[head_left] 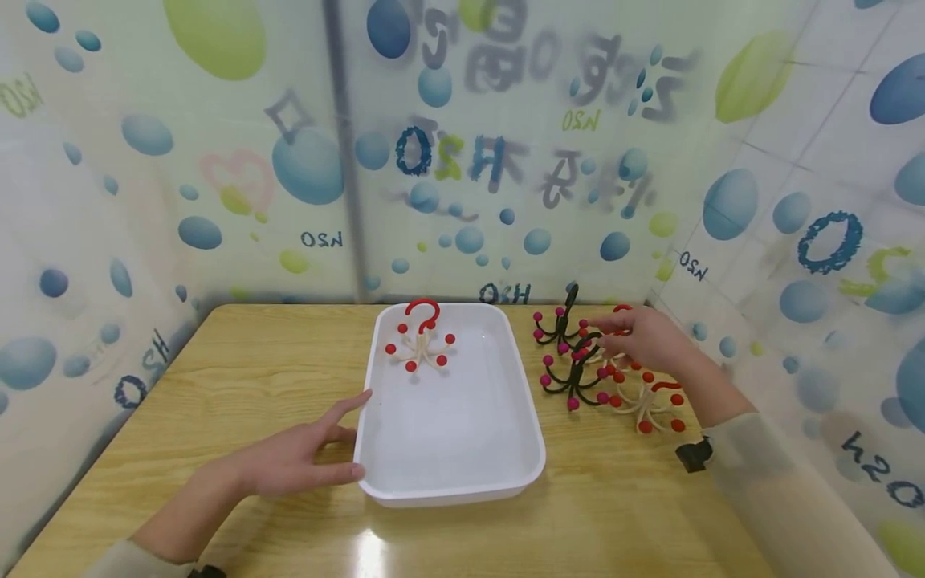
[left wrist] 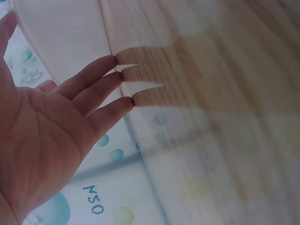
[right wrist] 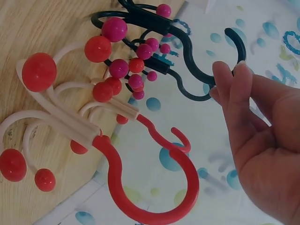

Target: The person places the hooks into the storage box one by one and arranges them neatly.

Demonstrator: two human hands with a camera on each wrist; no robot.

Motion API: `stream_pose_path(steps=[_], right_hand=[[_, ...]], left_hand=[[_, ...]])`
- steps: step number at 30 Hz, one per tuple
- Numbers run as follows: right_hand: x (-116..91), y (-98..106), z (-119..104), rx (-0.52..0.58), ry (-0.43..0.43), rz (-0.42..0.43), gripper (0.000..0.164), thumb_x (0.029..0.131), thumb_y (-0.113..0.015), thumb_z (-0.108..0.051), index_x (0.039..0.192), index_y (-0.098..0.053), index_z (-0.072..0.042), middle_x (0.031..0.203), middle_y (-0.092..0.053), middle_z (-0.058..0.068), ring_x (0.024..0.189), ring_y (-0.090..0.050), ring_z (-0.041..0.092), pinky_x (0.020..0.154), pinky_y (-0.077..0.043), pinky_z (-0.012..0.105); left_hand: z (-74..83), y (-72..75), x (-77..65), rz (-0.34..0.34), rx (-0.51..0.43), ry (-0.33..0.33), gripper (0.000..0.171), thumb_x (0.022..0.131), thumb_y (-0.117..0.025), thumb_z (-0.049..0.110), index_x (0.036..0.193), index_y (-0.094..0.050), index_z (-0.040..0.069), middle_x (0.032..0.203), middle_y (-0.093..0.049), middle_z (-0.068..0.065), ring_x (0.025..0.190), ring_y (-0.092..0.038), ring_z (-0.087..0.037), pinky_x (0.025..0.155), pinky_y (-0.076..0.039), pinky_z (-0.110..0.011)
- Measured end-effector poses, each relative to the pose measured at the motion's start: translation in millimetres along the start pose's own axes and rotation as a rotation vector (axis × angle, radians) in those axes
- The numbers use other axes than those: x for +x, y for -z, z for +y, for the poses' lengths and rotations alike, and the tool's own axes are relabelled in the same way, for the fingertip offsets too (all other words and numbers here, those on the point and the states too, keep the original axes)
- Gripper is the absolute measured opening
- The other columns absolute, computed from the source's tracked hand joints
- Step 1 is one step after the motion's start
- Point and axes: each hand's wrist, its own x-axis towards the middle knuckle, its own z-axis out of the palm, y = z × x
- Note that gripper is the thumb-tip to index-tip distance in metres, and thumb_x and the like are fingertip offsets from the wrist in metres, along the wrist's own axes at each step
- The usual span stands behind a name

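My right hand (head_left: pixel 650 341) reaches over a cluster of multi-armed hanging hooks at the right. Thumb and fingertips pinch the curved top of the nearer black hanging hook (right wrist: pixel 187 51), whose arms end in magenta balls. A second black hook (head_left: pixel 561 329) stands just behind it. Two cream hooks with red balls and red curved tops, the larger cream hook (right wrist: pixel 75 126) in front, are beside it in the right wrist view. My left hand (head_left: pixel 289 457) has its fingers spread, fingertips at the left rim of a white tray (head_left: pixel 448 437). One cream-and-red hook (head_left: pixel 422 347) stands in the tray's far left part.
The tray and hooks stand on a wood-grain table (head_left: pixel 275 361). A curtain (head_left: pixel 462 209) printed with bubbles and lettering runs along the back edge. At the right, a similar printed wall (head_left: pixel 809 321) rises close to my right forearm.
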Motion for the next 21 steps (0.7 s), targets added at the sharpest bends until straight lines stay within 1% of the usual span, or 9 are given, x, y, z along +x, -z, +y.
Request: stream_pose_path(steps=[2,5,10,16,21], right_hand=[[1,-2,1,0.021,0.005,0.001,0.037,0.103,-0.061,-0.018,0.140,-0.063,-0.011,0.102,-0.075,0.013,0.071,-0.070,0.022,0.059,-0.056,0.035],[2,-5,1,0.025,0.022,0.012,0.033,0.103,-0.061,-0.014,0.134,-0.066,-0.007,0.099,-0.076,0.011,0.074,-0.072,0.023,0.061,-0.058,0.034],[1,-8,-1,0.012,0.008,0.035,0.028,0.101,-0.063,-0.013,0.127,-0.071,-0.008,0.100,-0.075,0.013,0.075,-0.074,0.023,0.061,-0.059,0.030],[0,-11,-2,-0.056,0.030,0.065,0.027,0.099,-0.068,-0.017,0.123,-0.073,-0.008,0.092,-0.076,0.006,0.073,-0.070,0.018,0.065,-0.058,0.029],[-2,-13,-2,-0.122,0.057,0.085,0.026,0.099,-0.068,-0.025,0.120,-0.073,-0.011,0.095,-0.075,0.005,0.072,-0.065,0.015,0.066,-0.056,0.028]], left_hand=[[0.2,0.3,0.4,-0.002,-0.001,-0.002,0.094,0.094,-0.065,0.057,0.163,-0.006,0.035,0.142,-0.062,-0.005,0.136,-0.053,-0.033,0.109,-0.040,-0.064],[0.1,0.4,0.8,-0.004,-0.001,0.003,0.094,0.094,-0.065,0.057,0.163,-0.006,0.035,0.142,-0.062,-0.004,0.136,-0.053,-0.033,0.109,-0.040,-0.064],[0.8,0.7,0.7,-0.005,-0.007,0.004,0.094,0.094,-0.066,0.056,0.164,-0.006,0.034,0.142,-0.062,-0.005,0.137,-0.052,-0.034,0.110,-0.038,-0.065],[1.6,0.8,-0.2,-0.003,-0.008,0.004,0.093,0.095,-0.066,0.055,0.164,-0.006,0.034,0.142,-0.062,-0.006,0.137,-0.051,-0.035,0.110,-0.038,-0.065],[1.6,0.9,-0.3,-0.008,-0.020,0.017,0.093,0.094,-0.066,0.055,0.163,-0.006,0.036,0.143,-0.061,-0.006,0.138,-0.051,-0.035,0.110,-0.038,-0.065]])
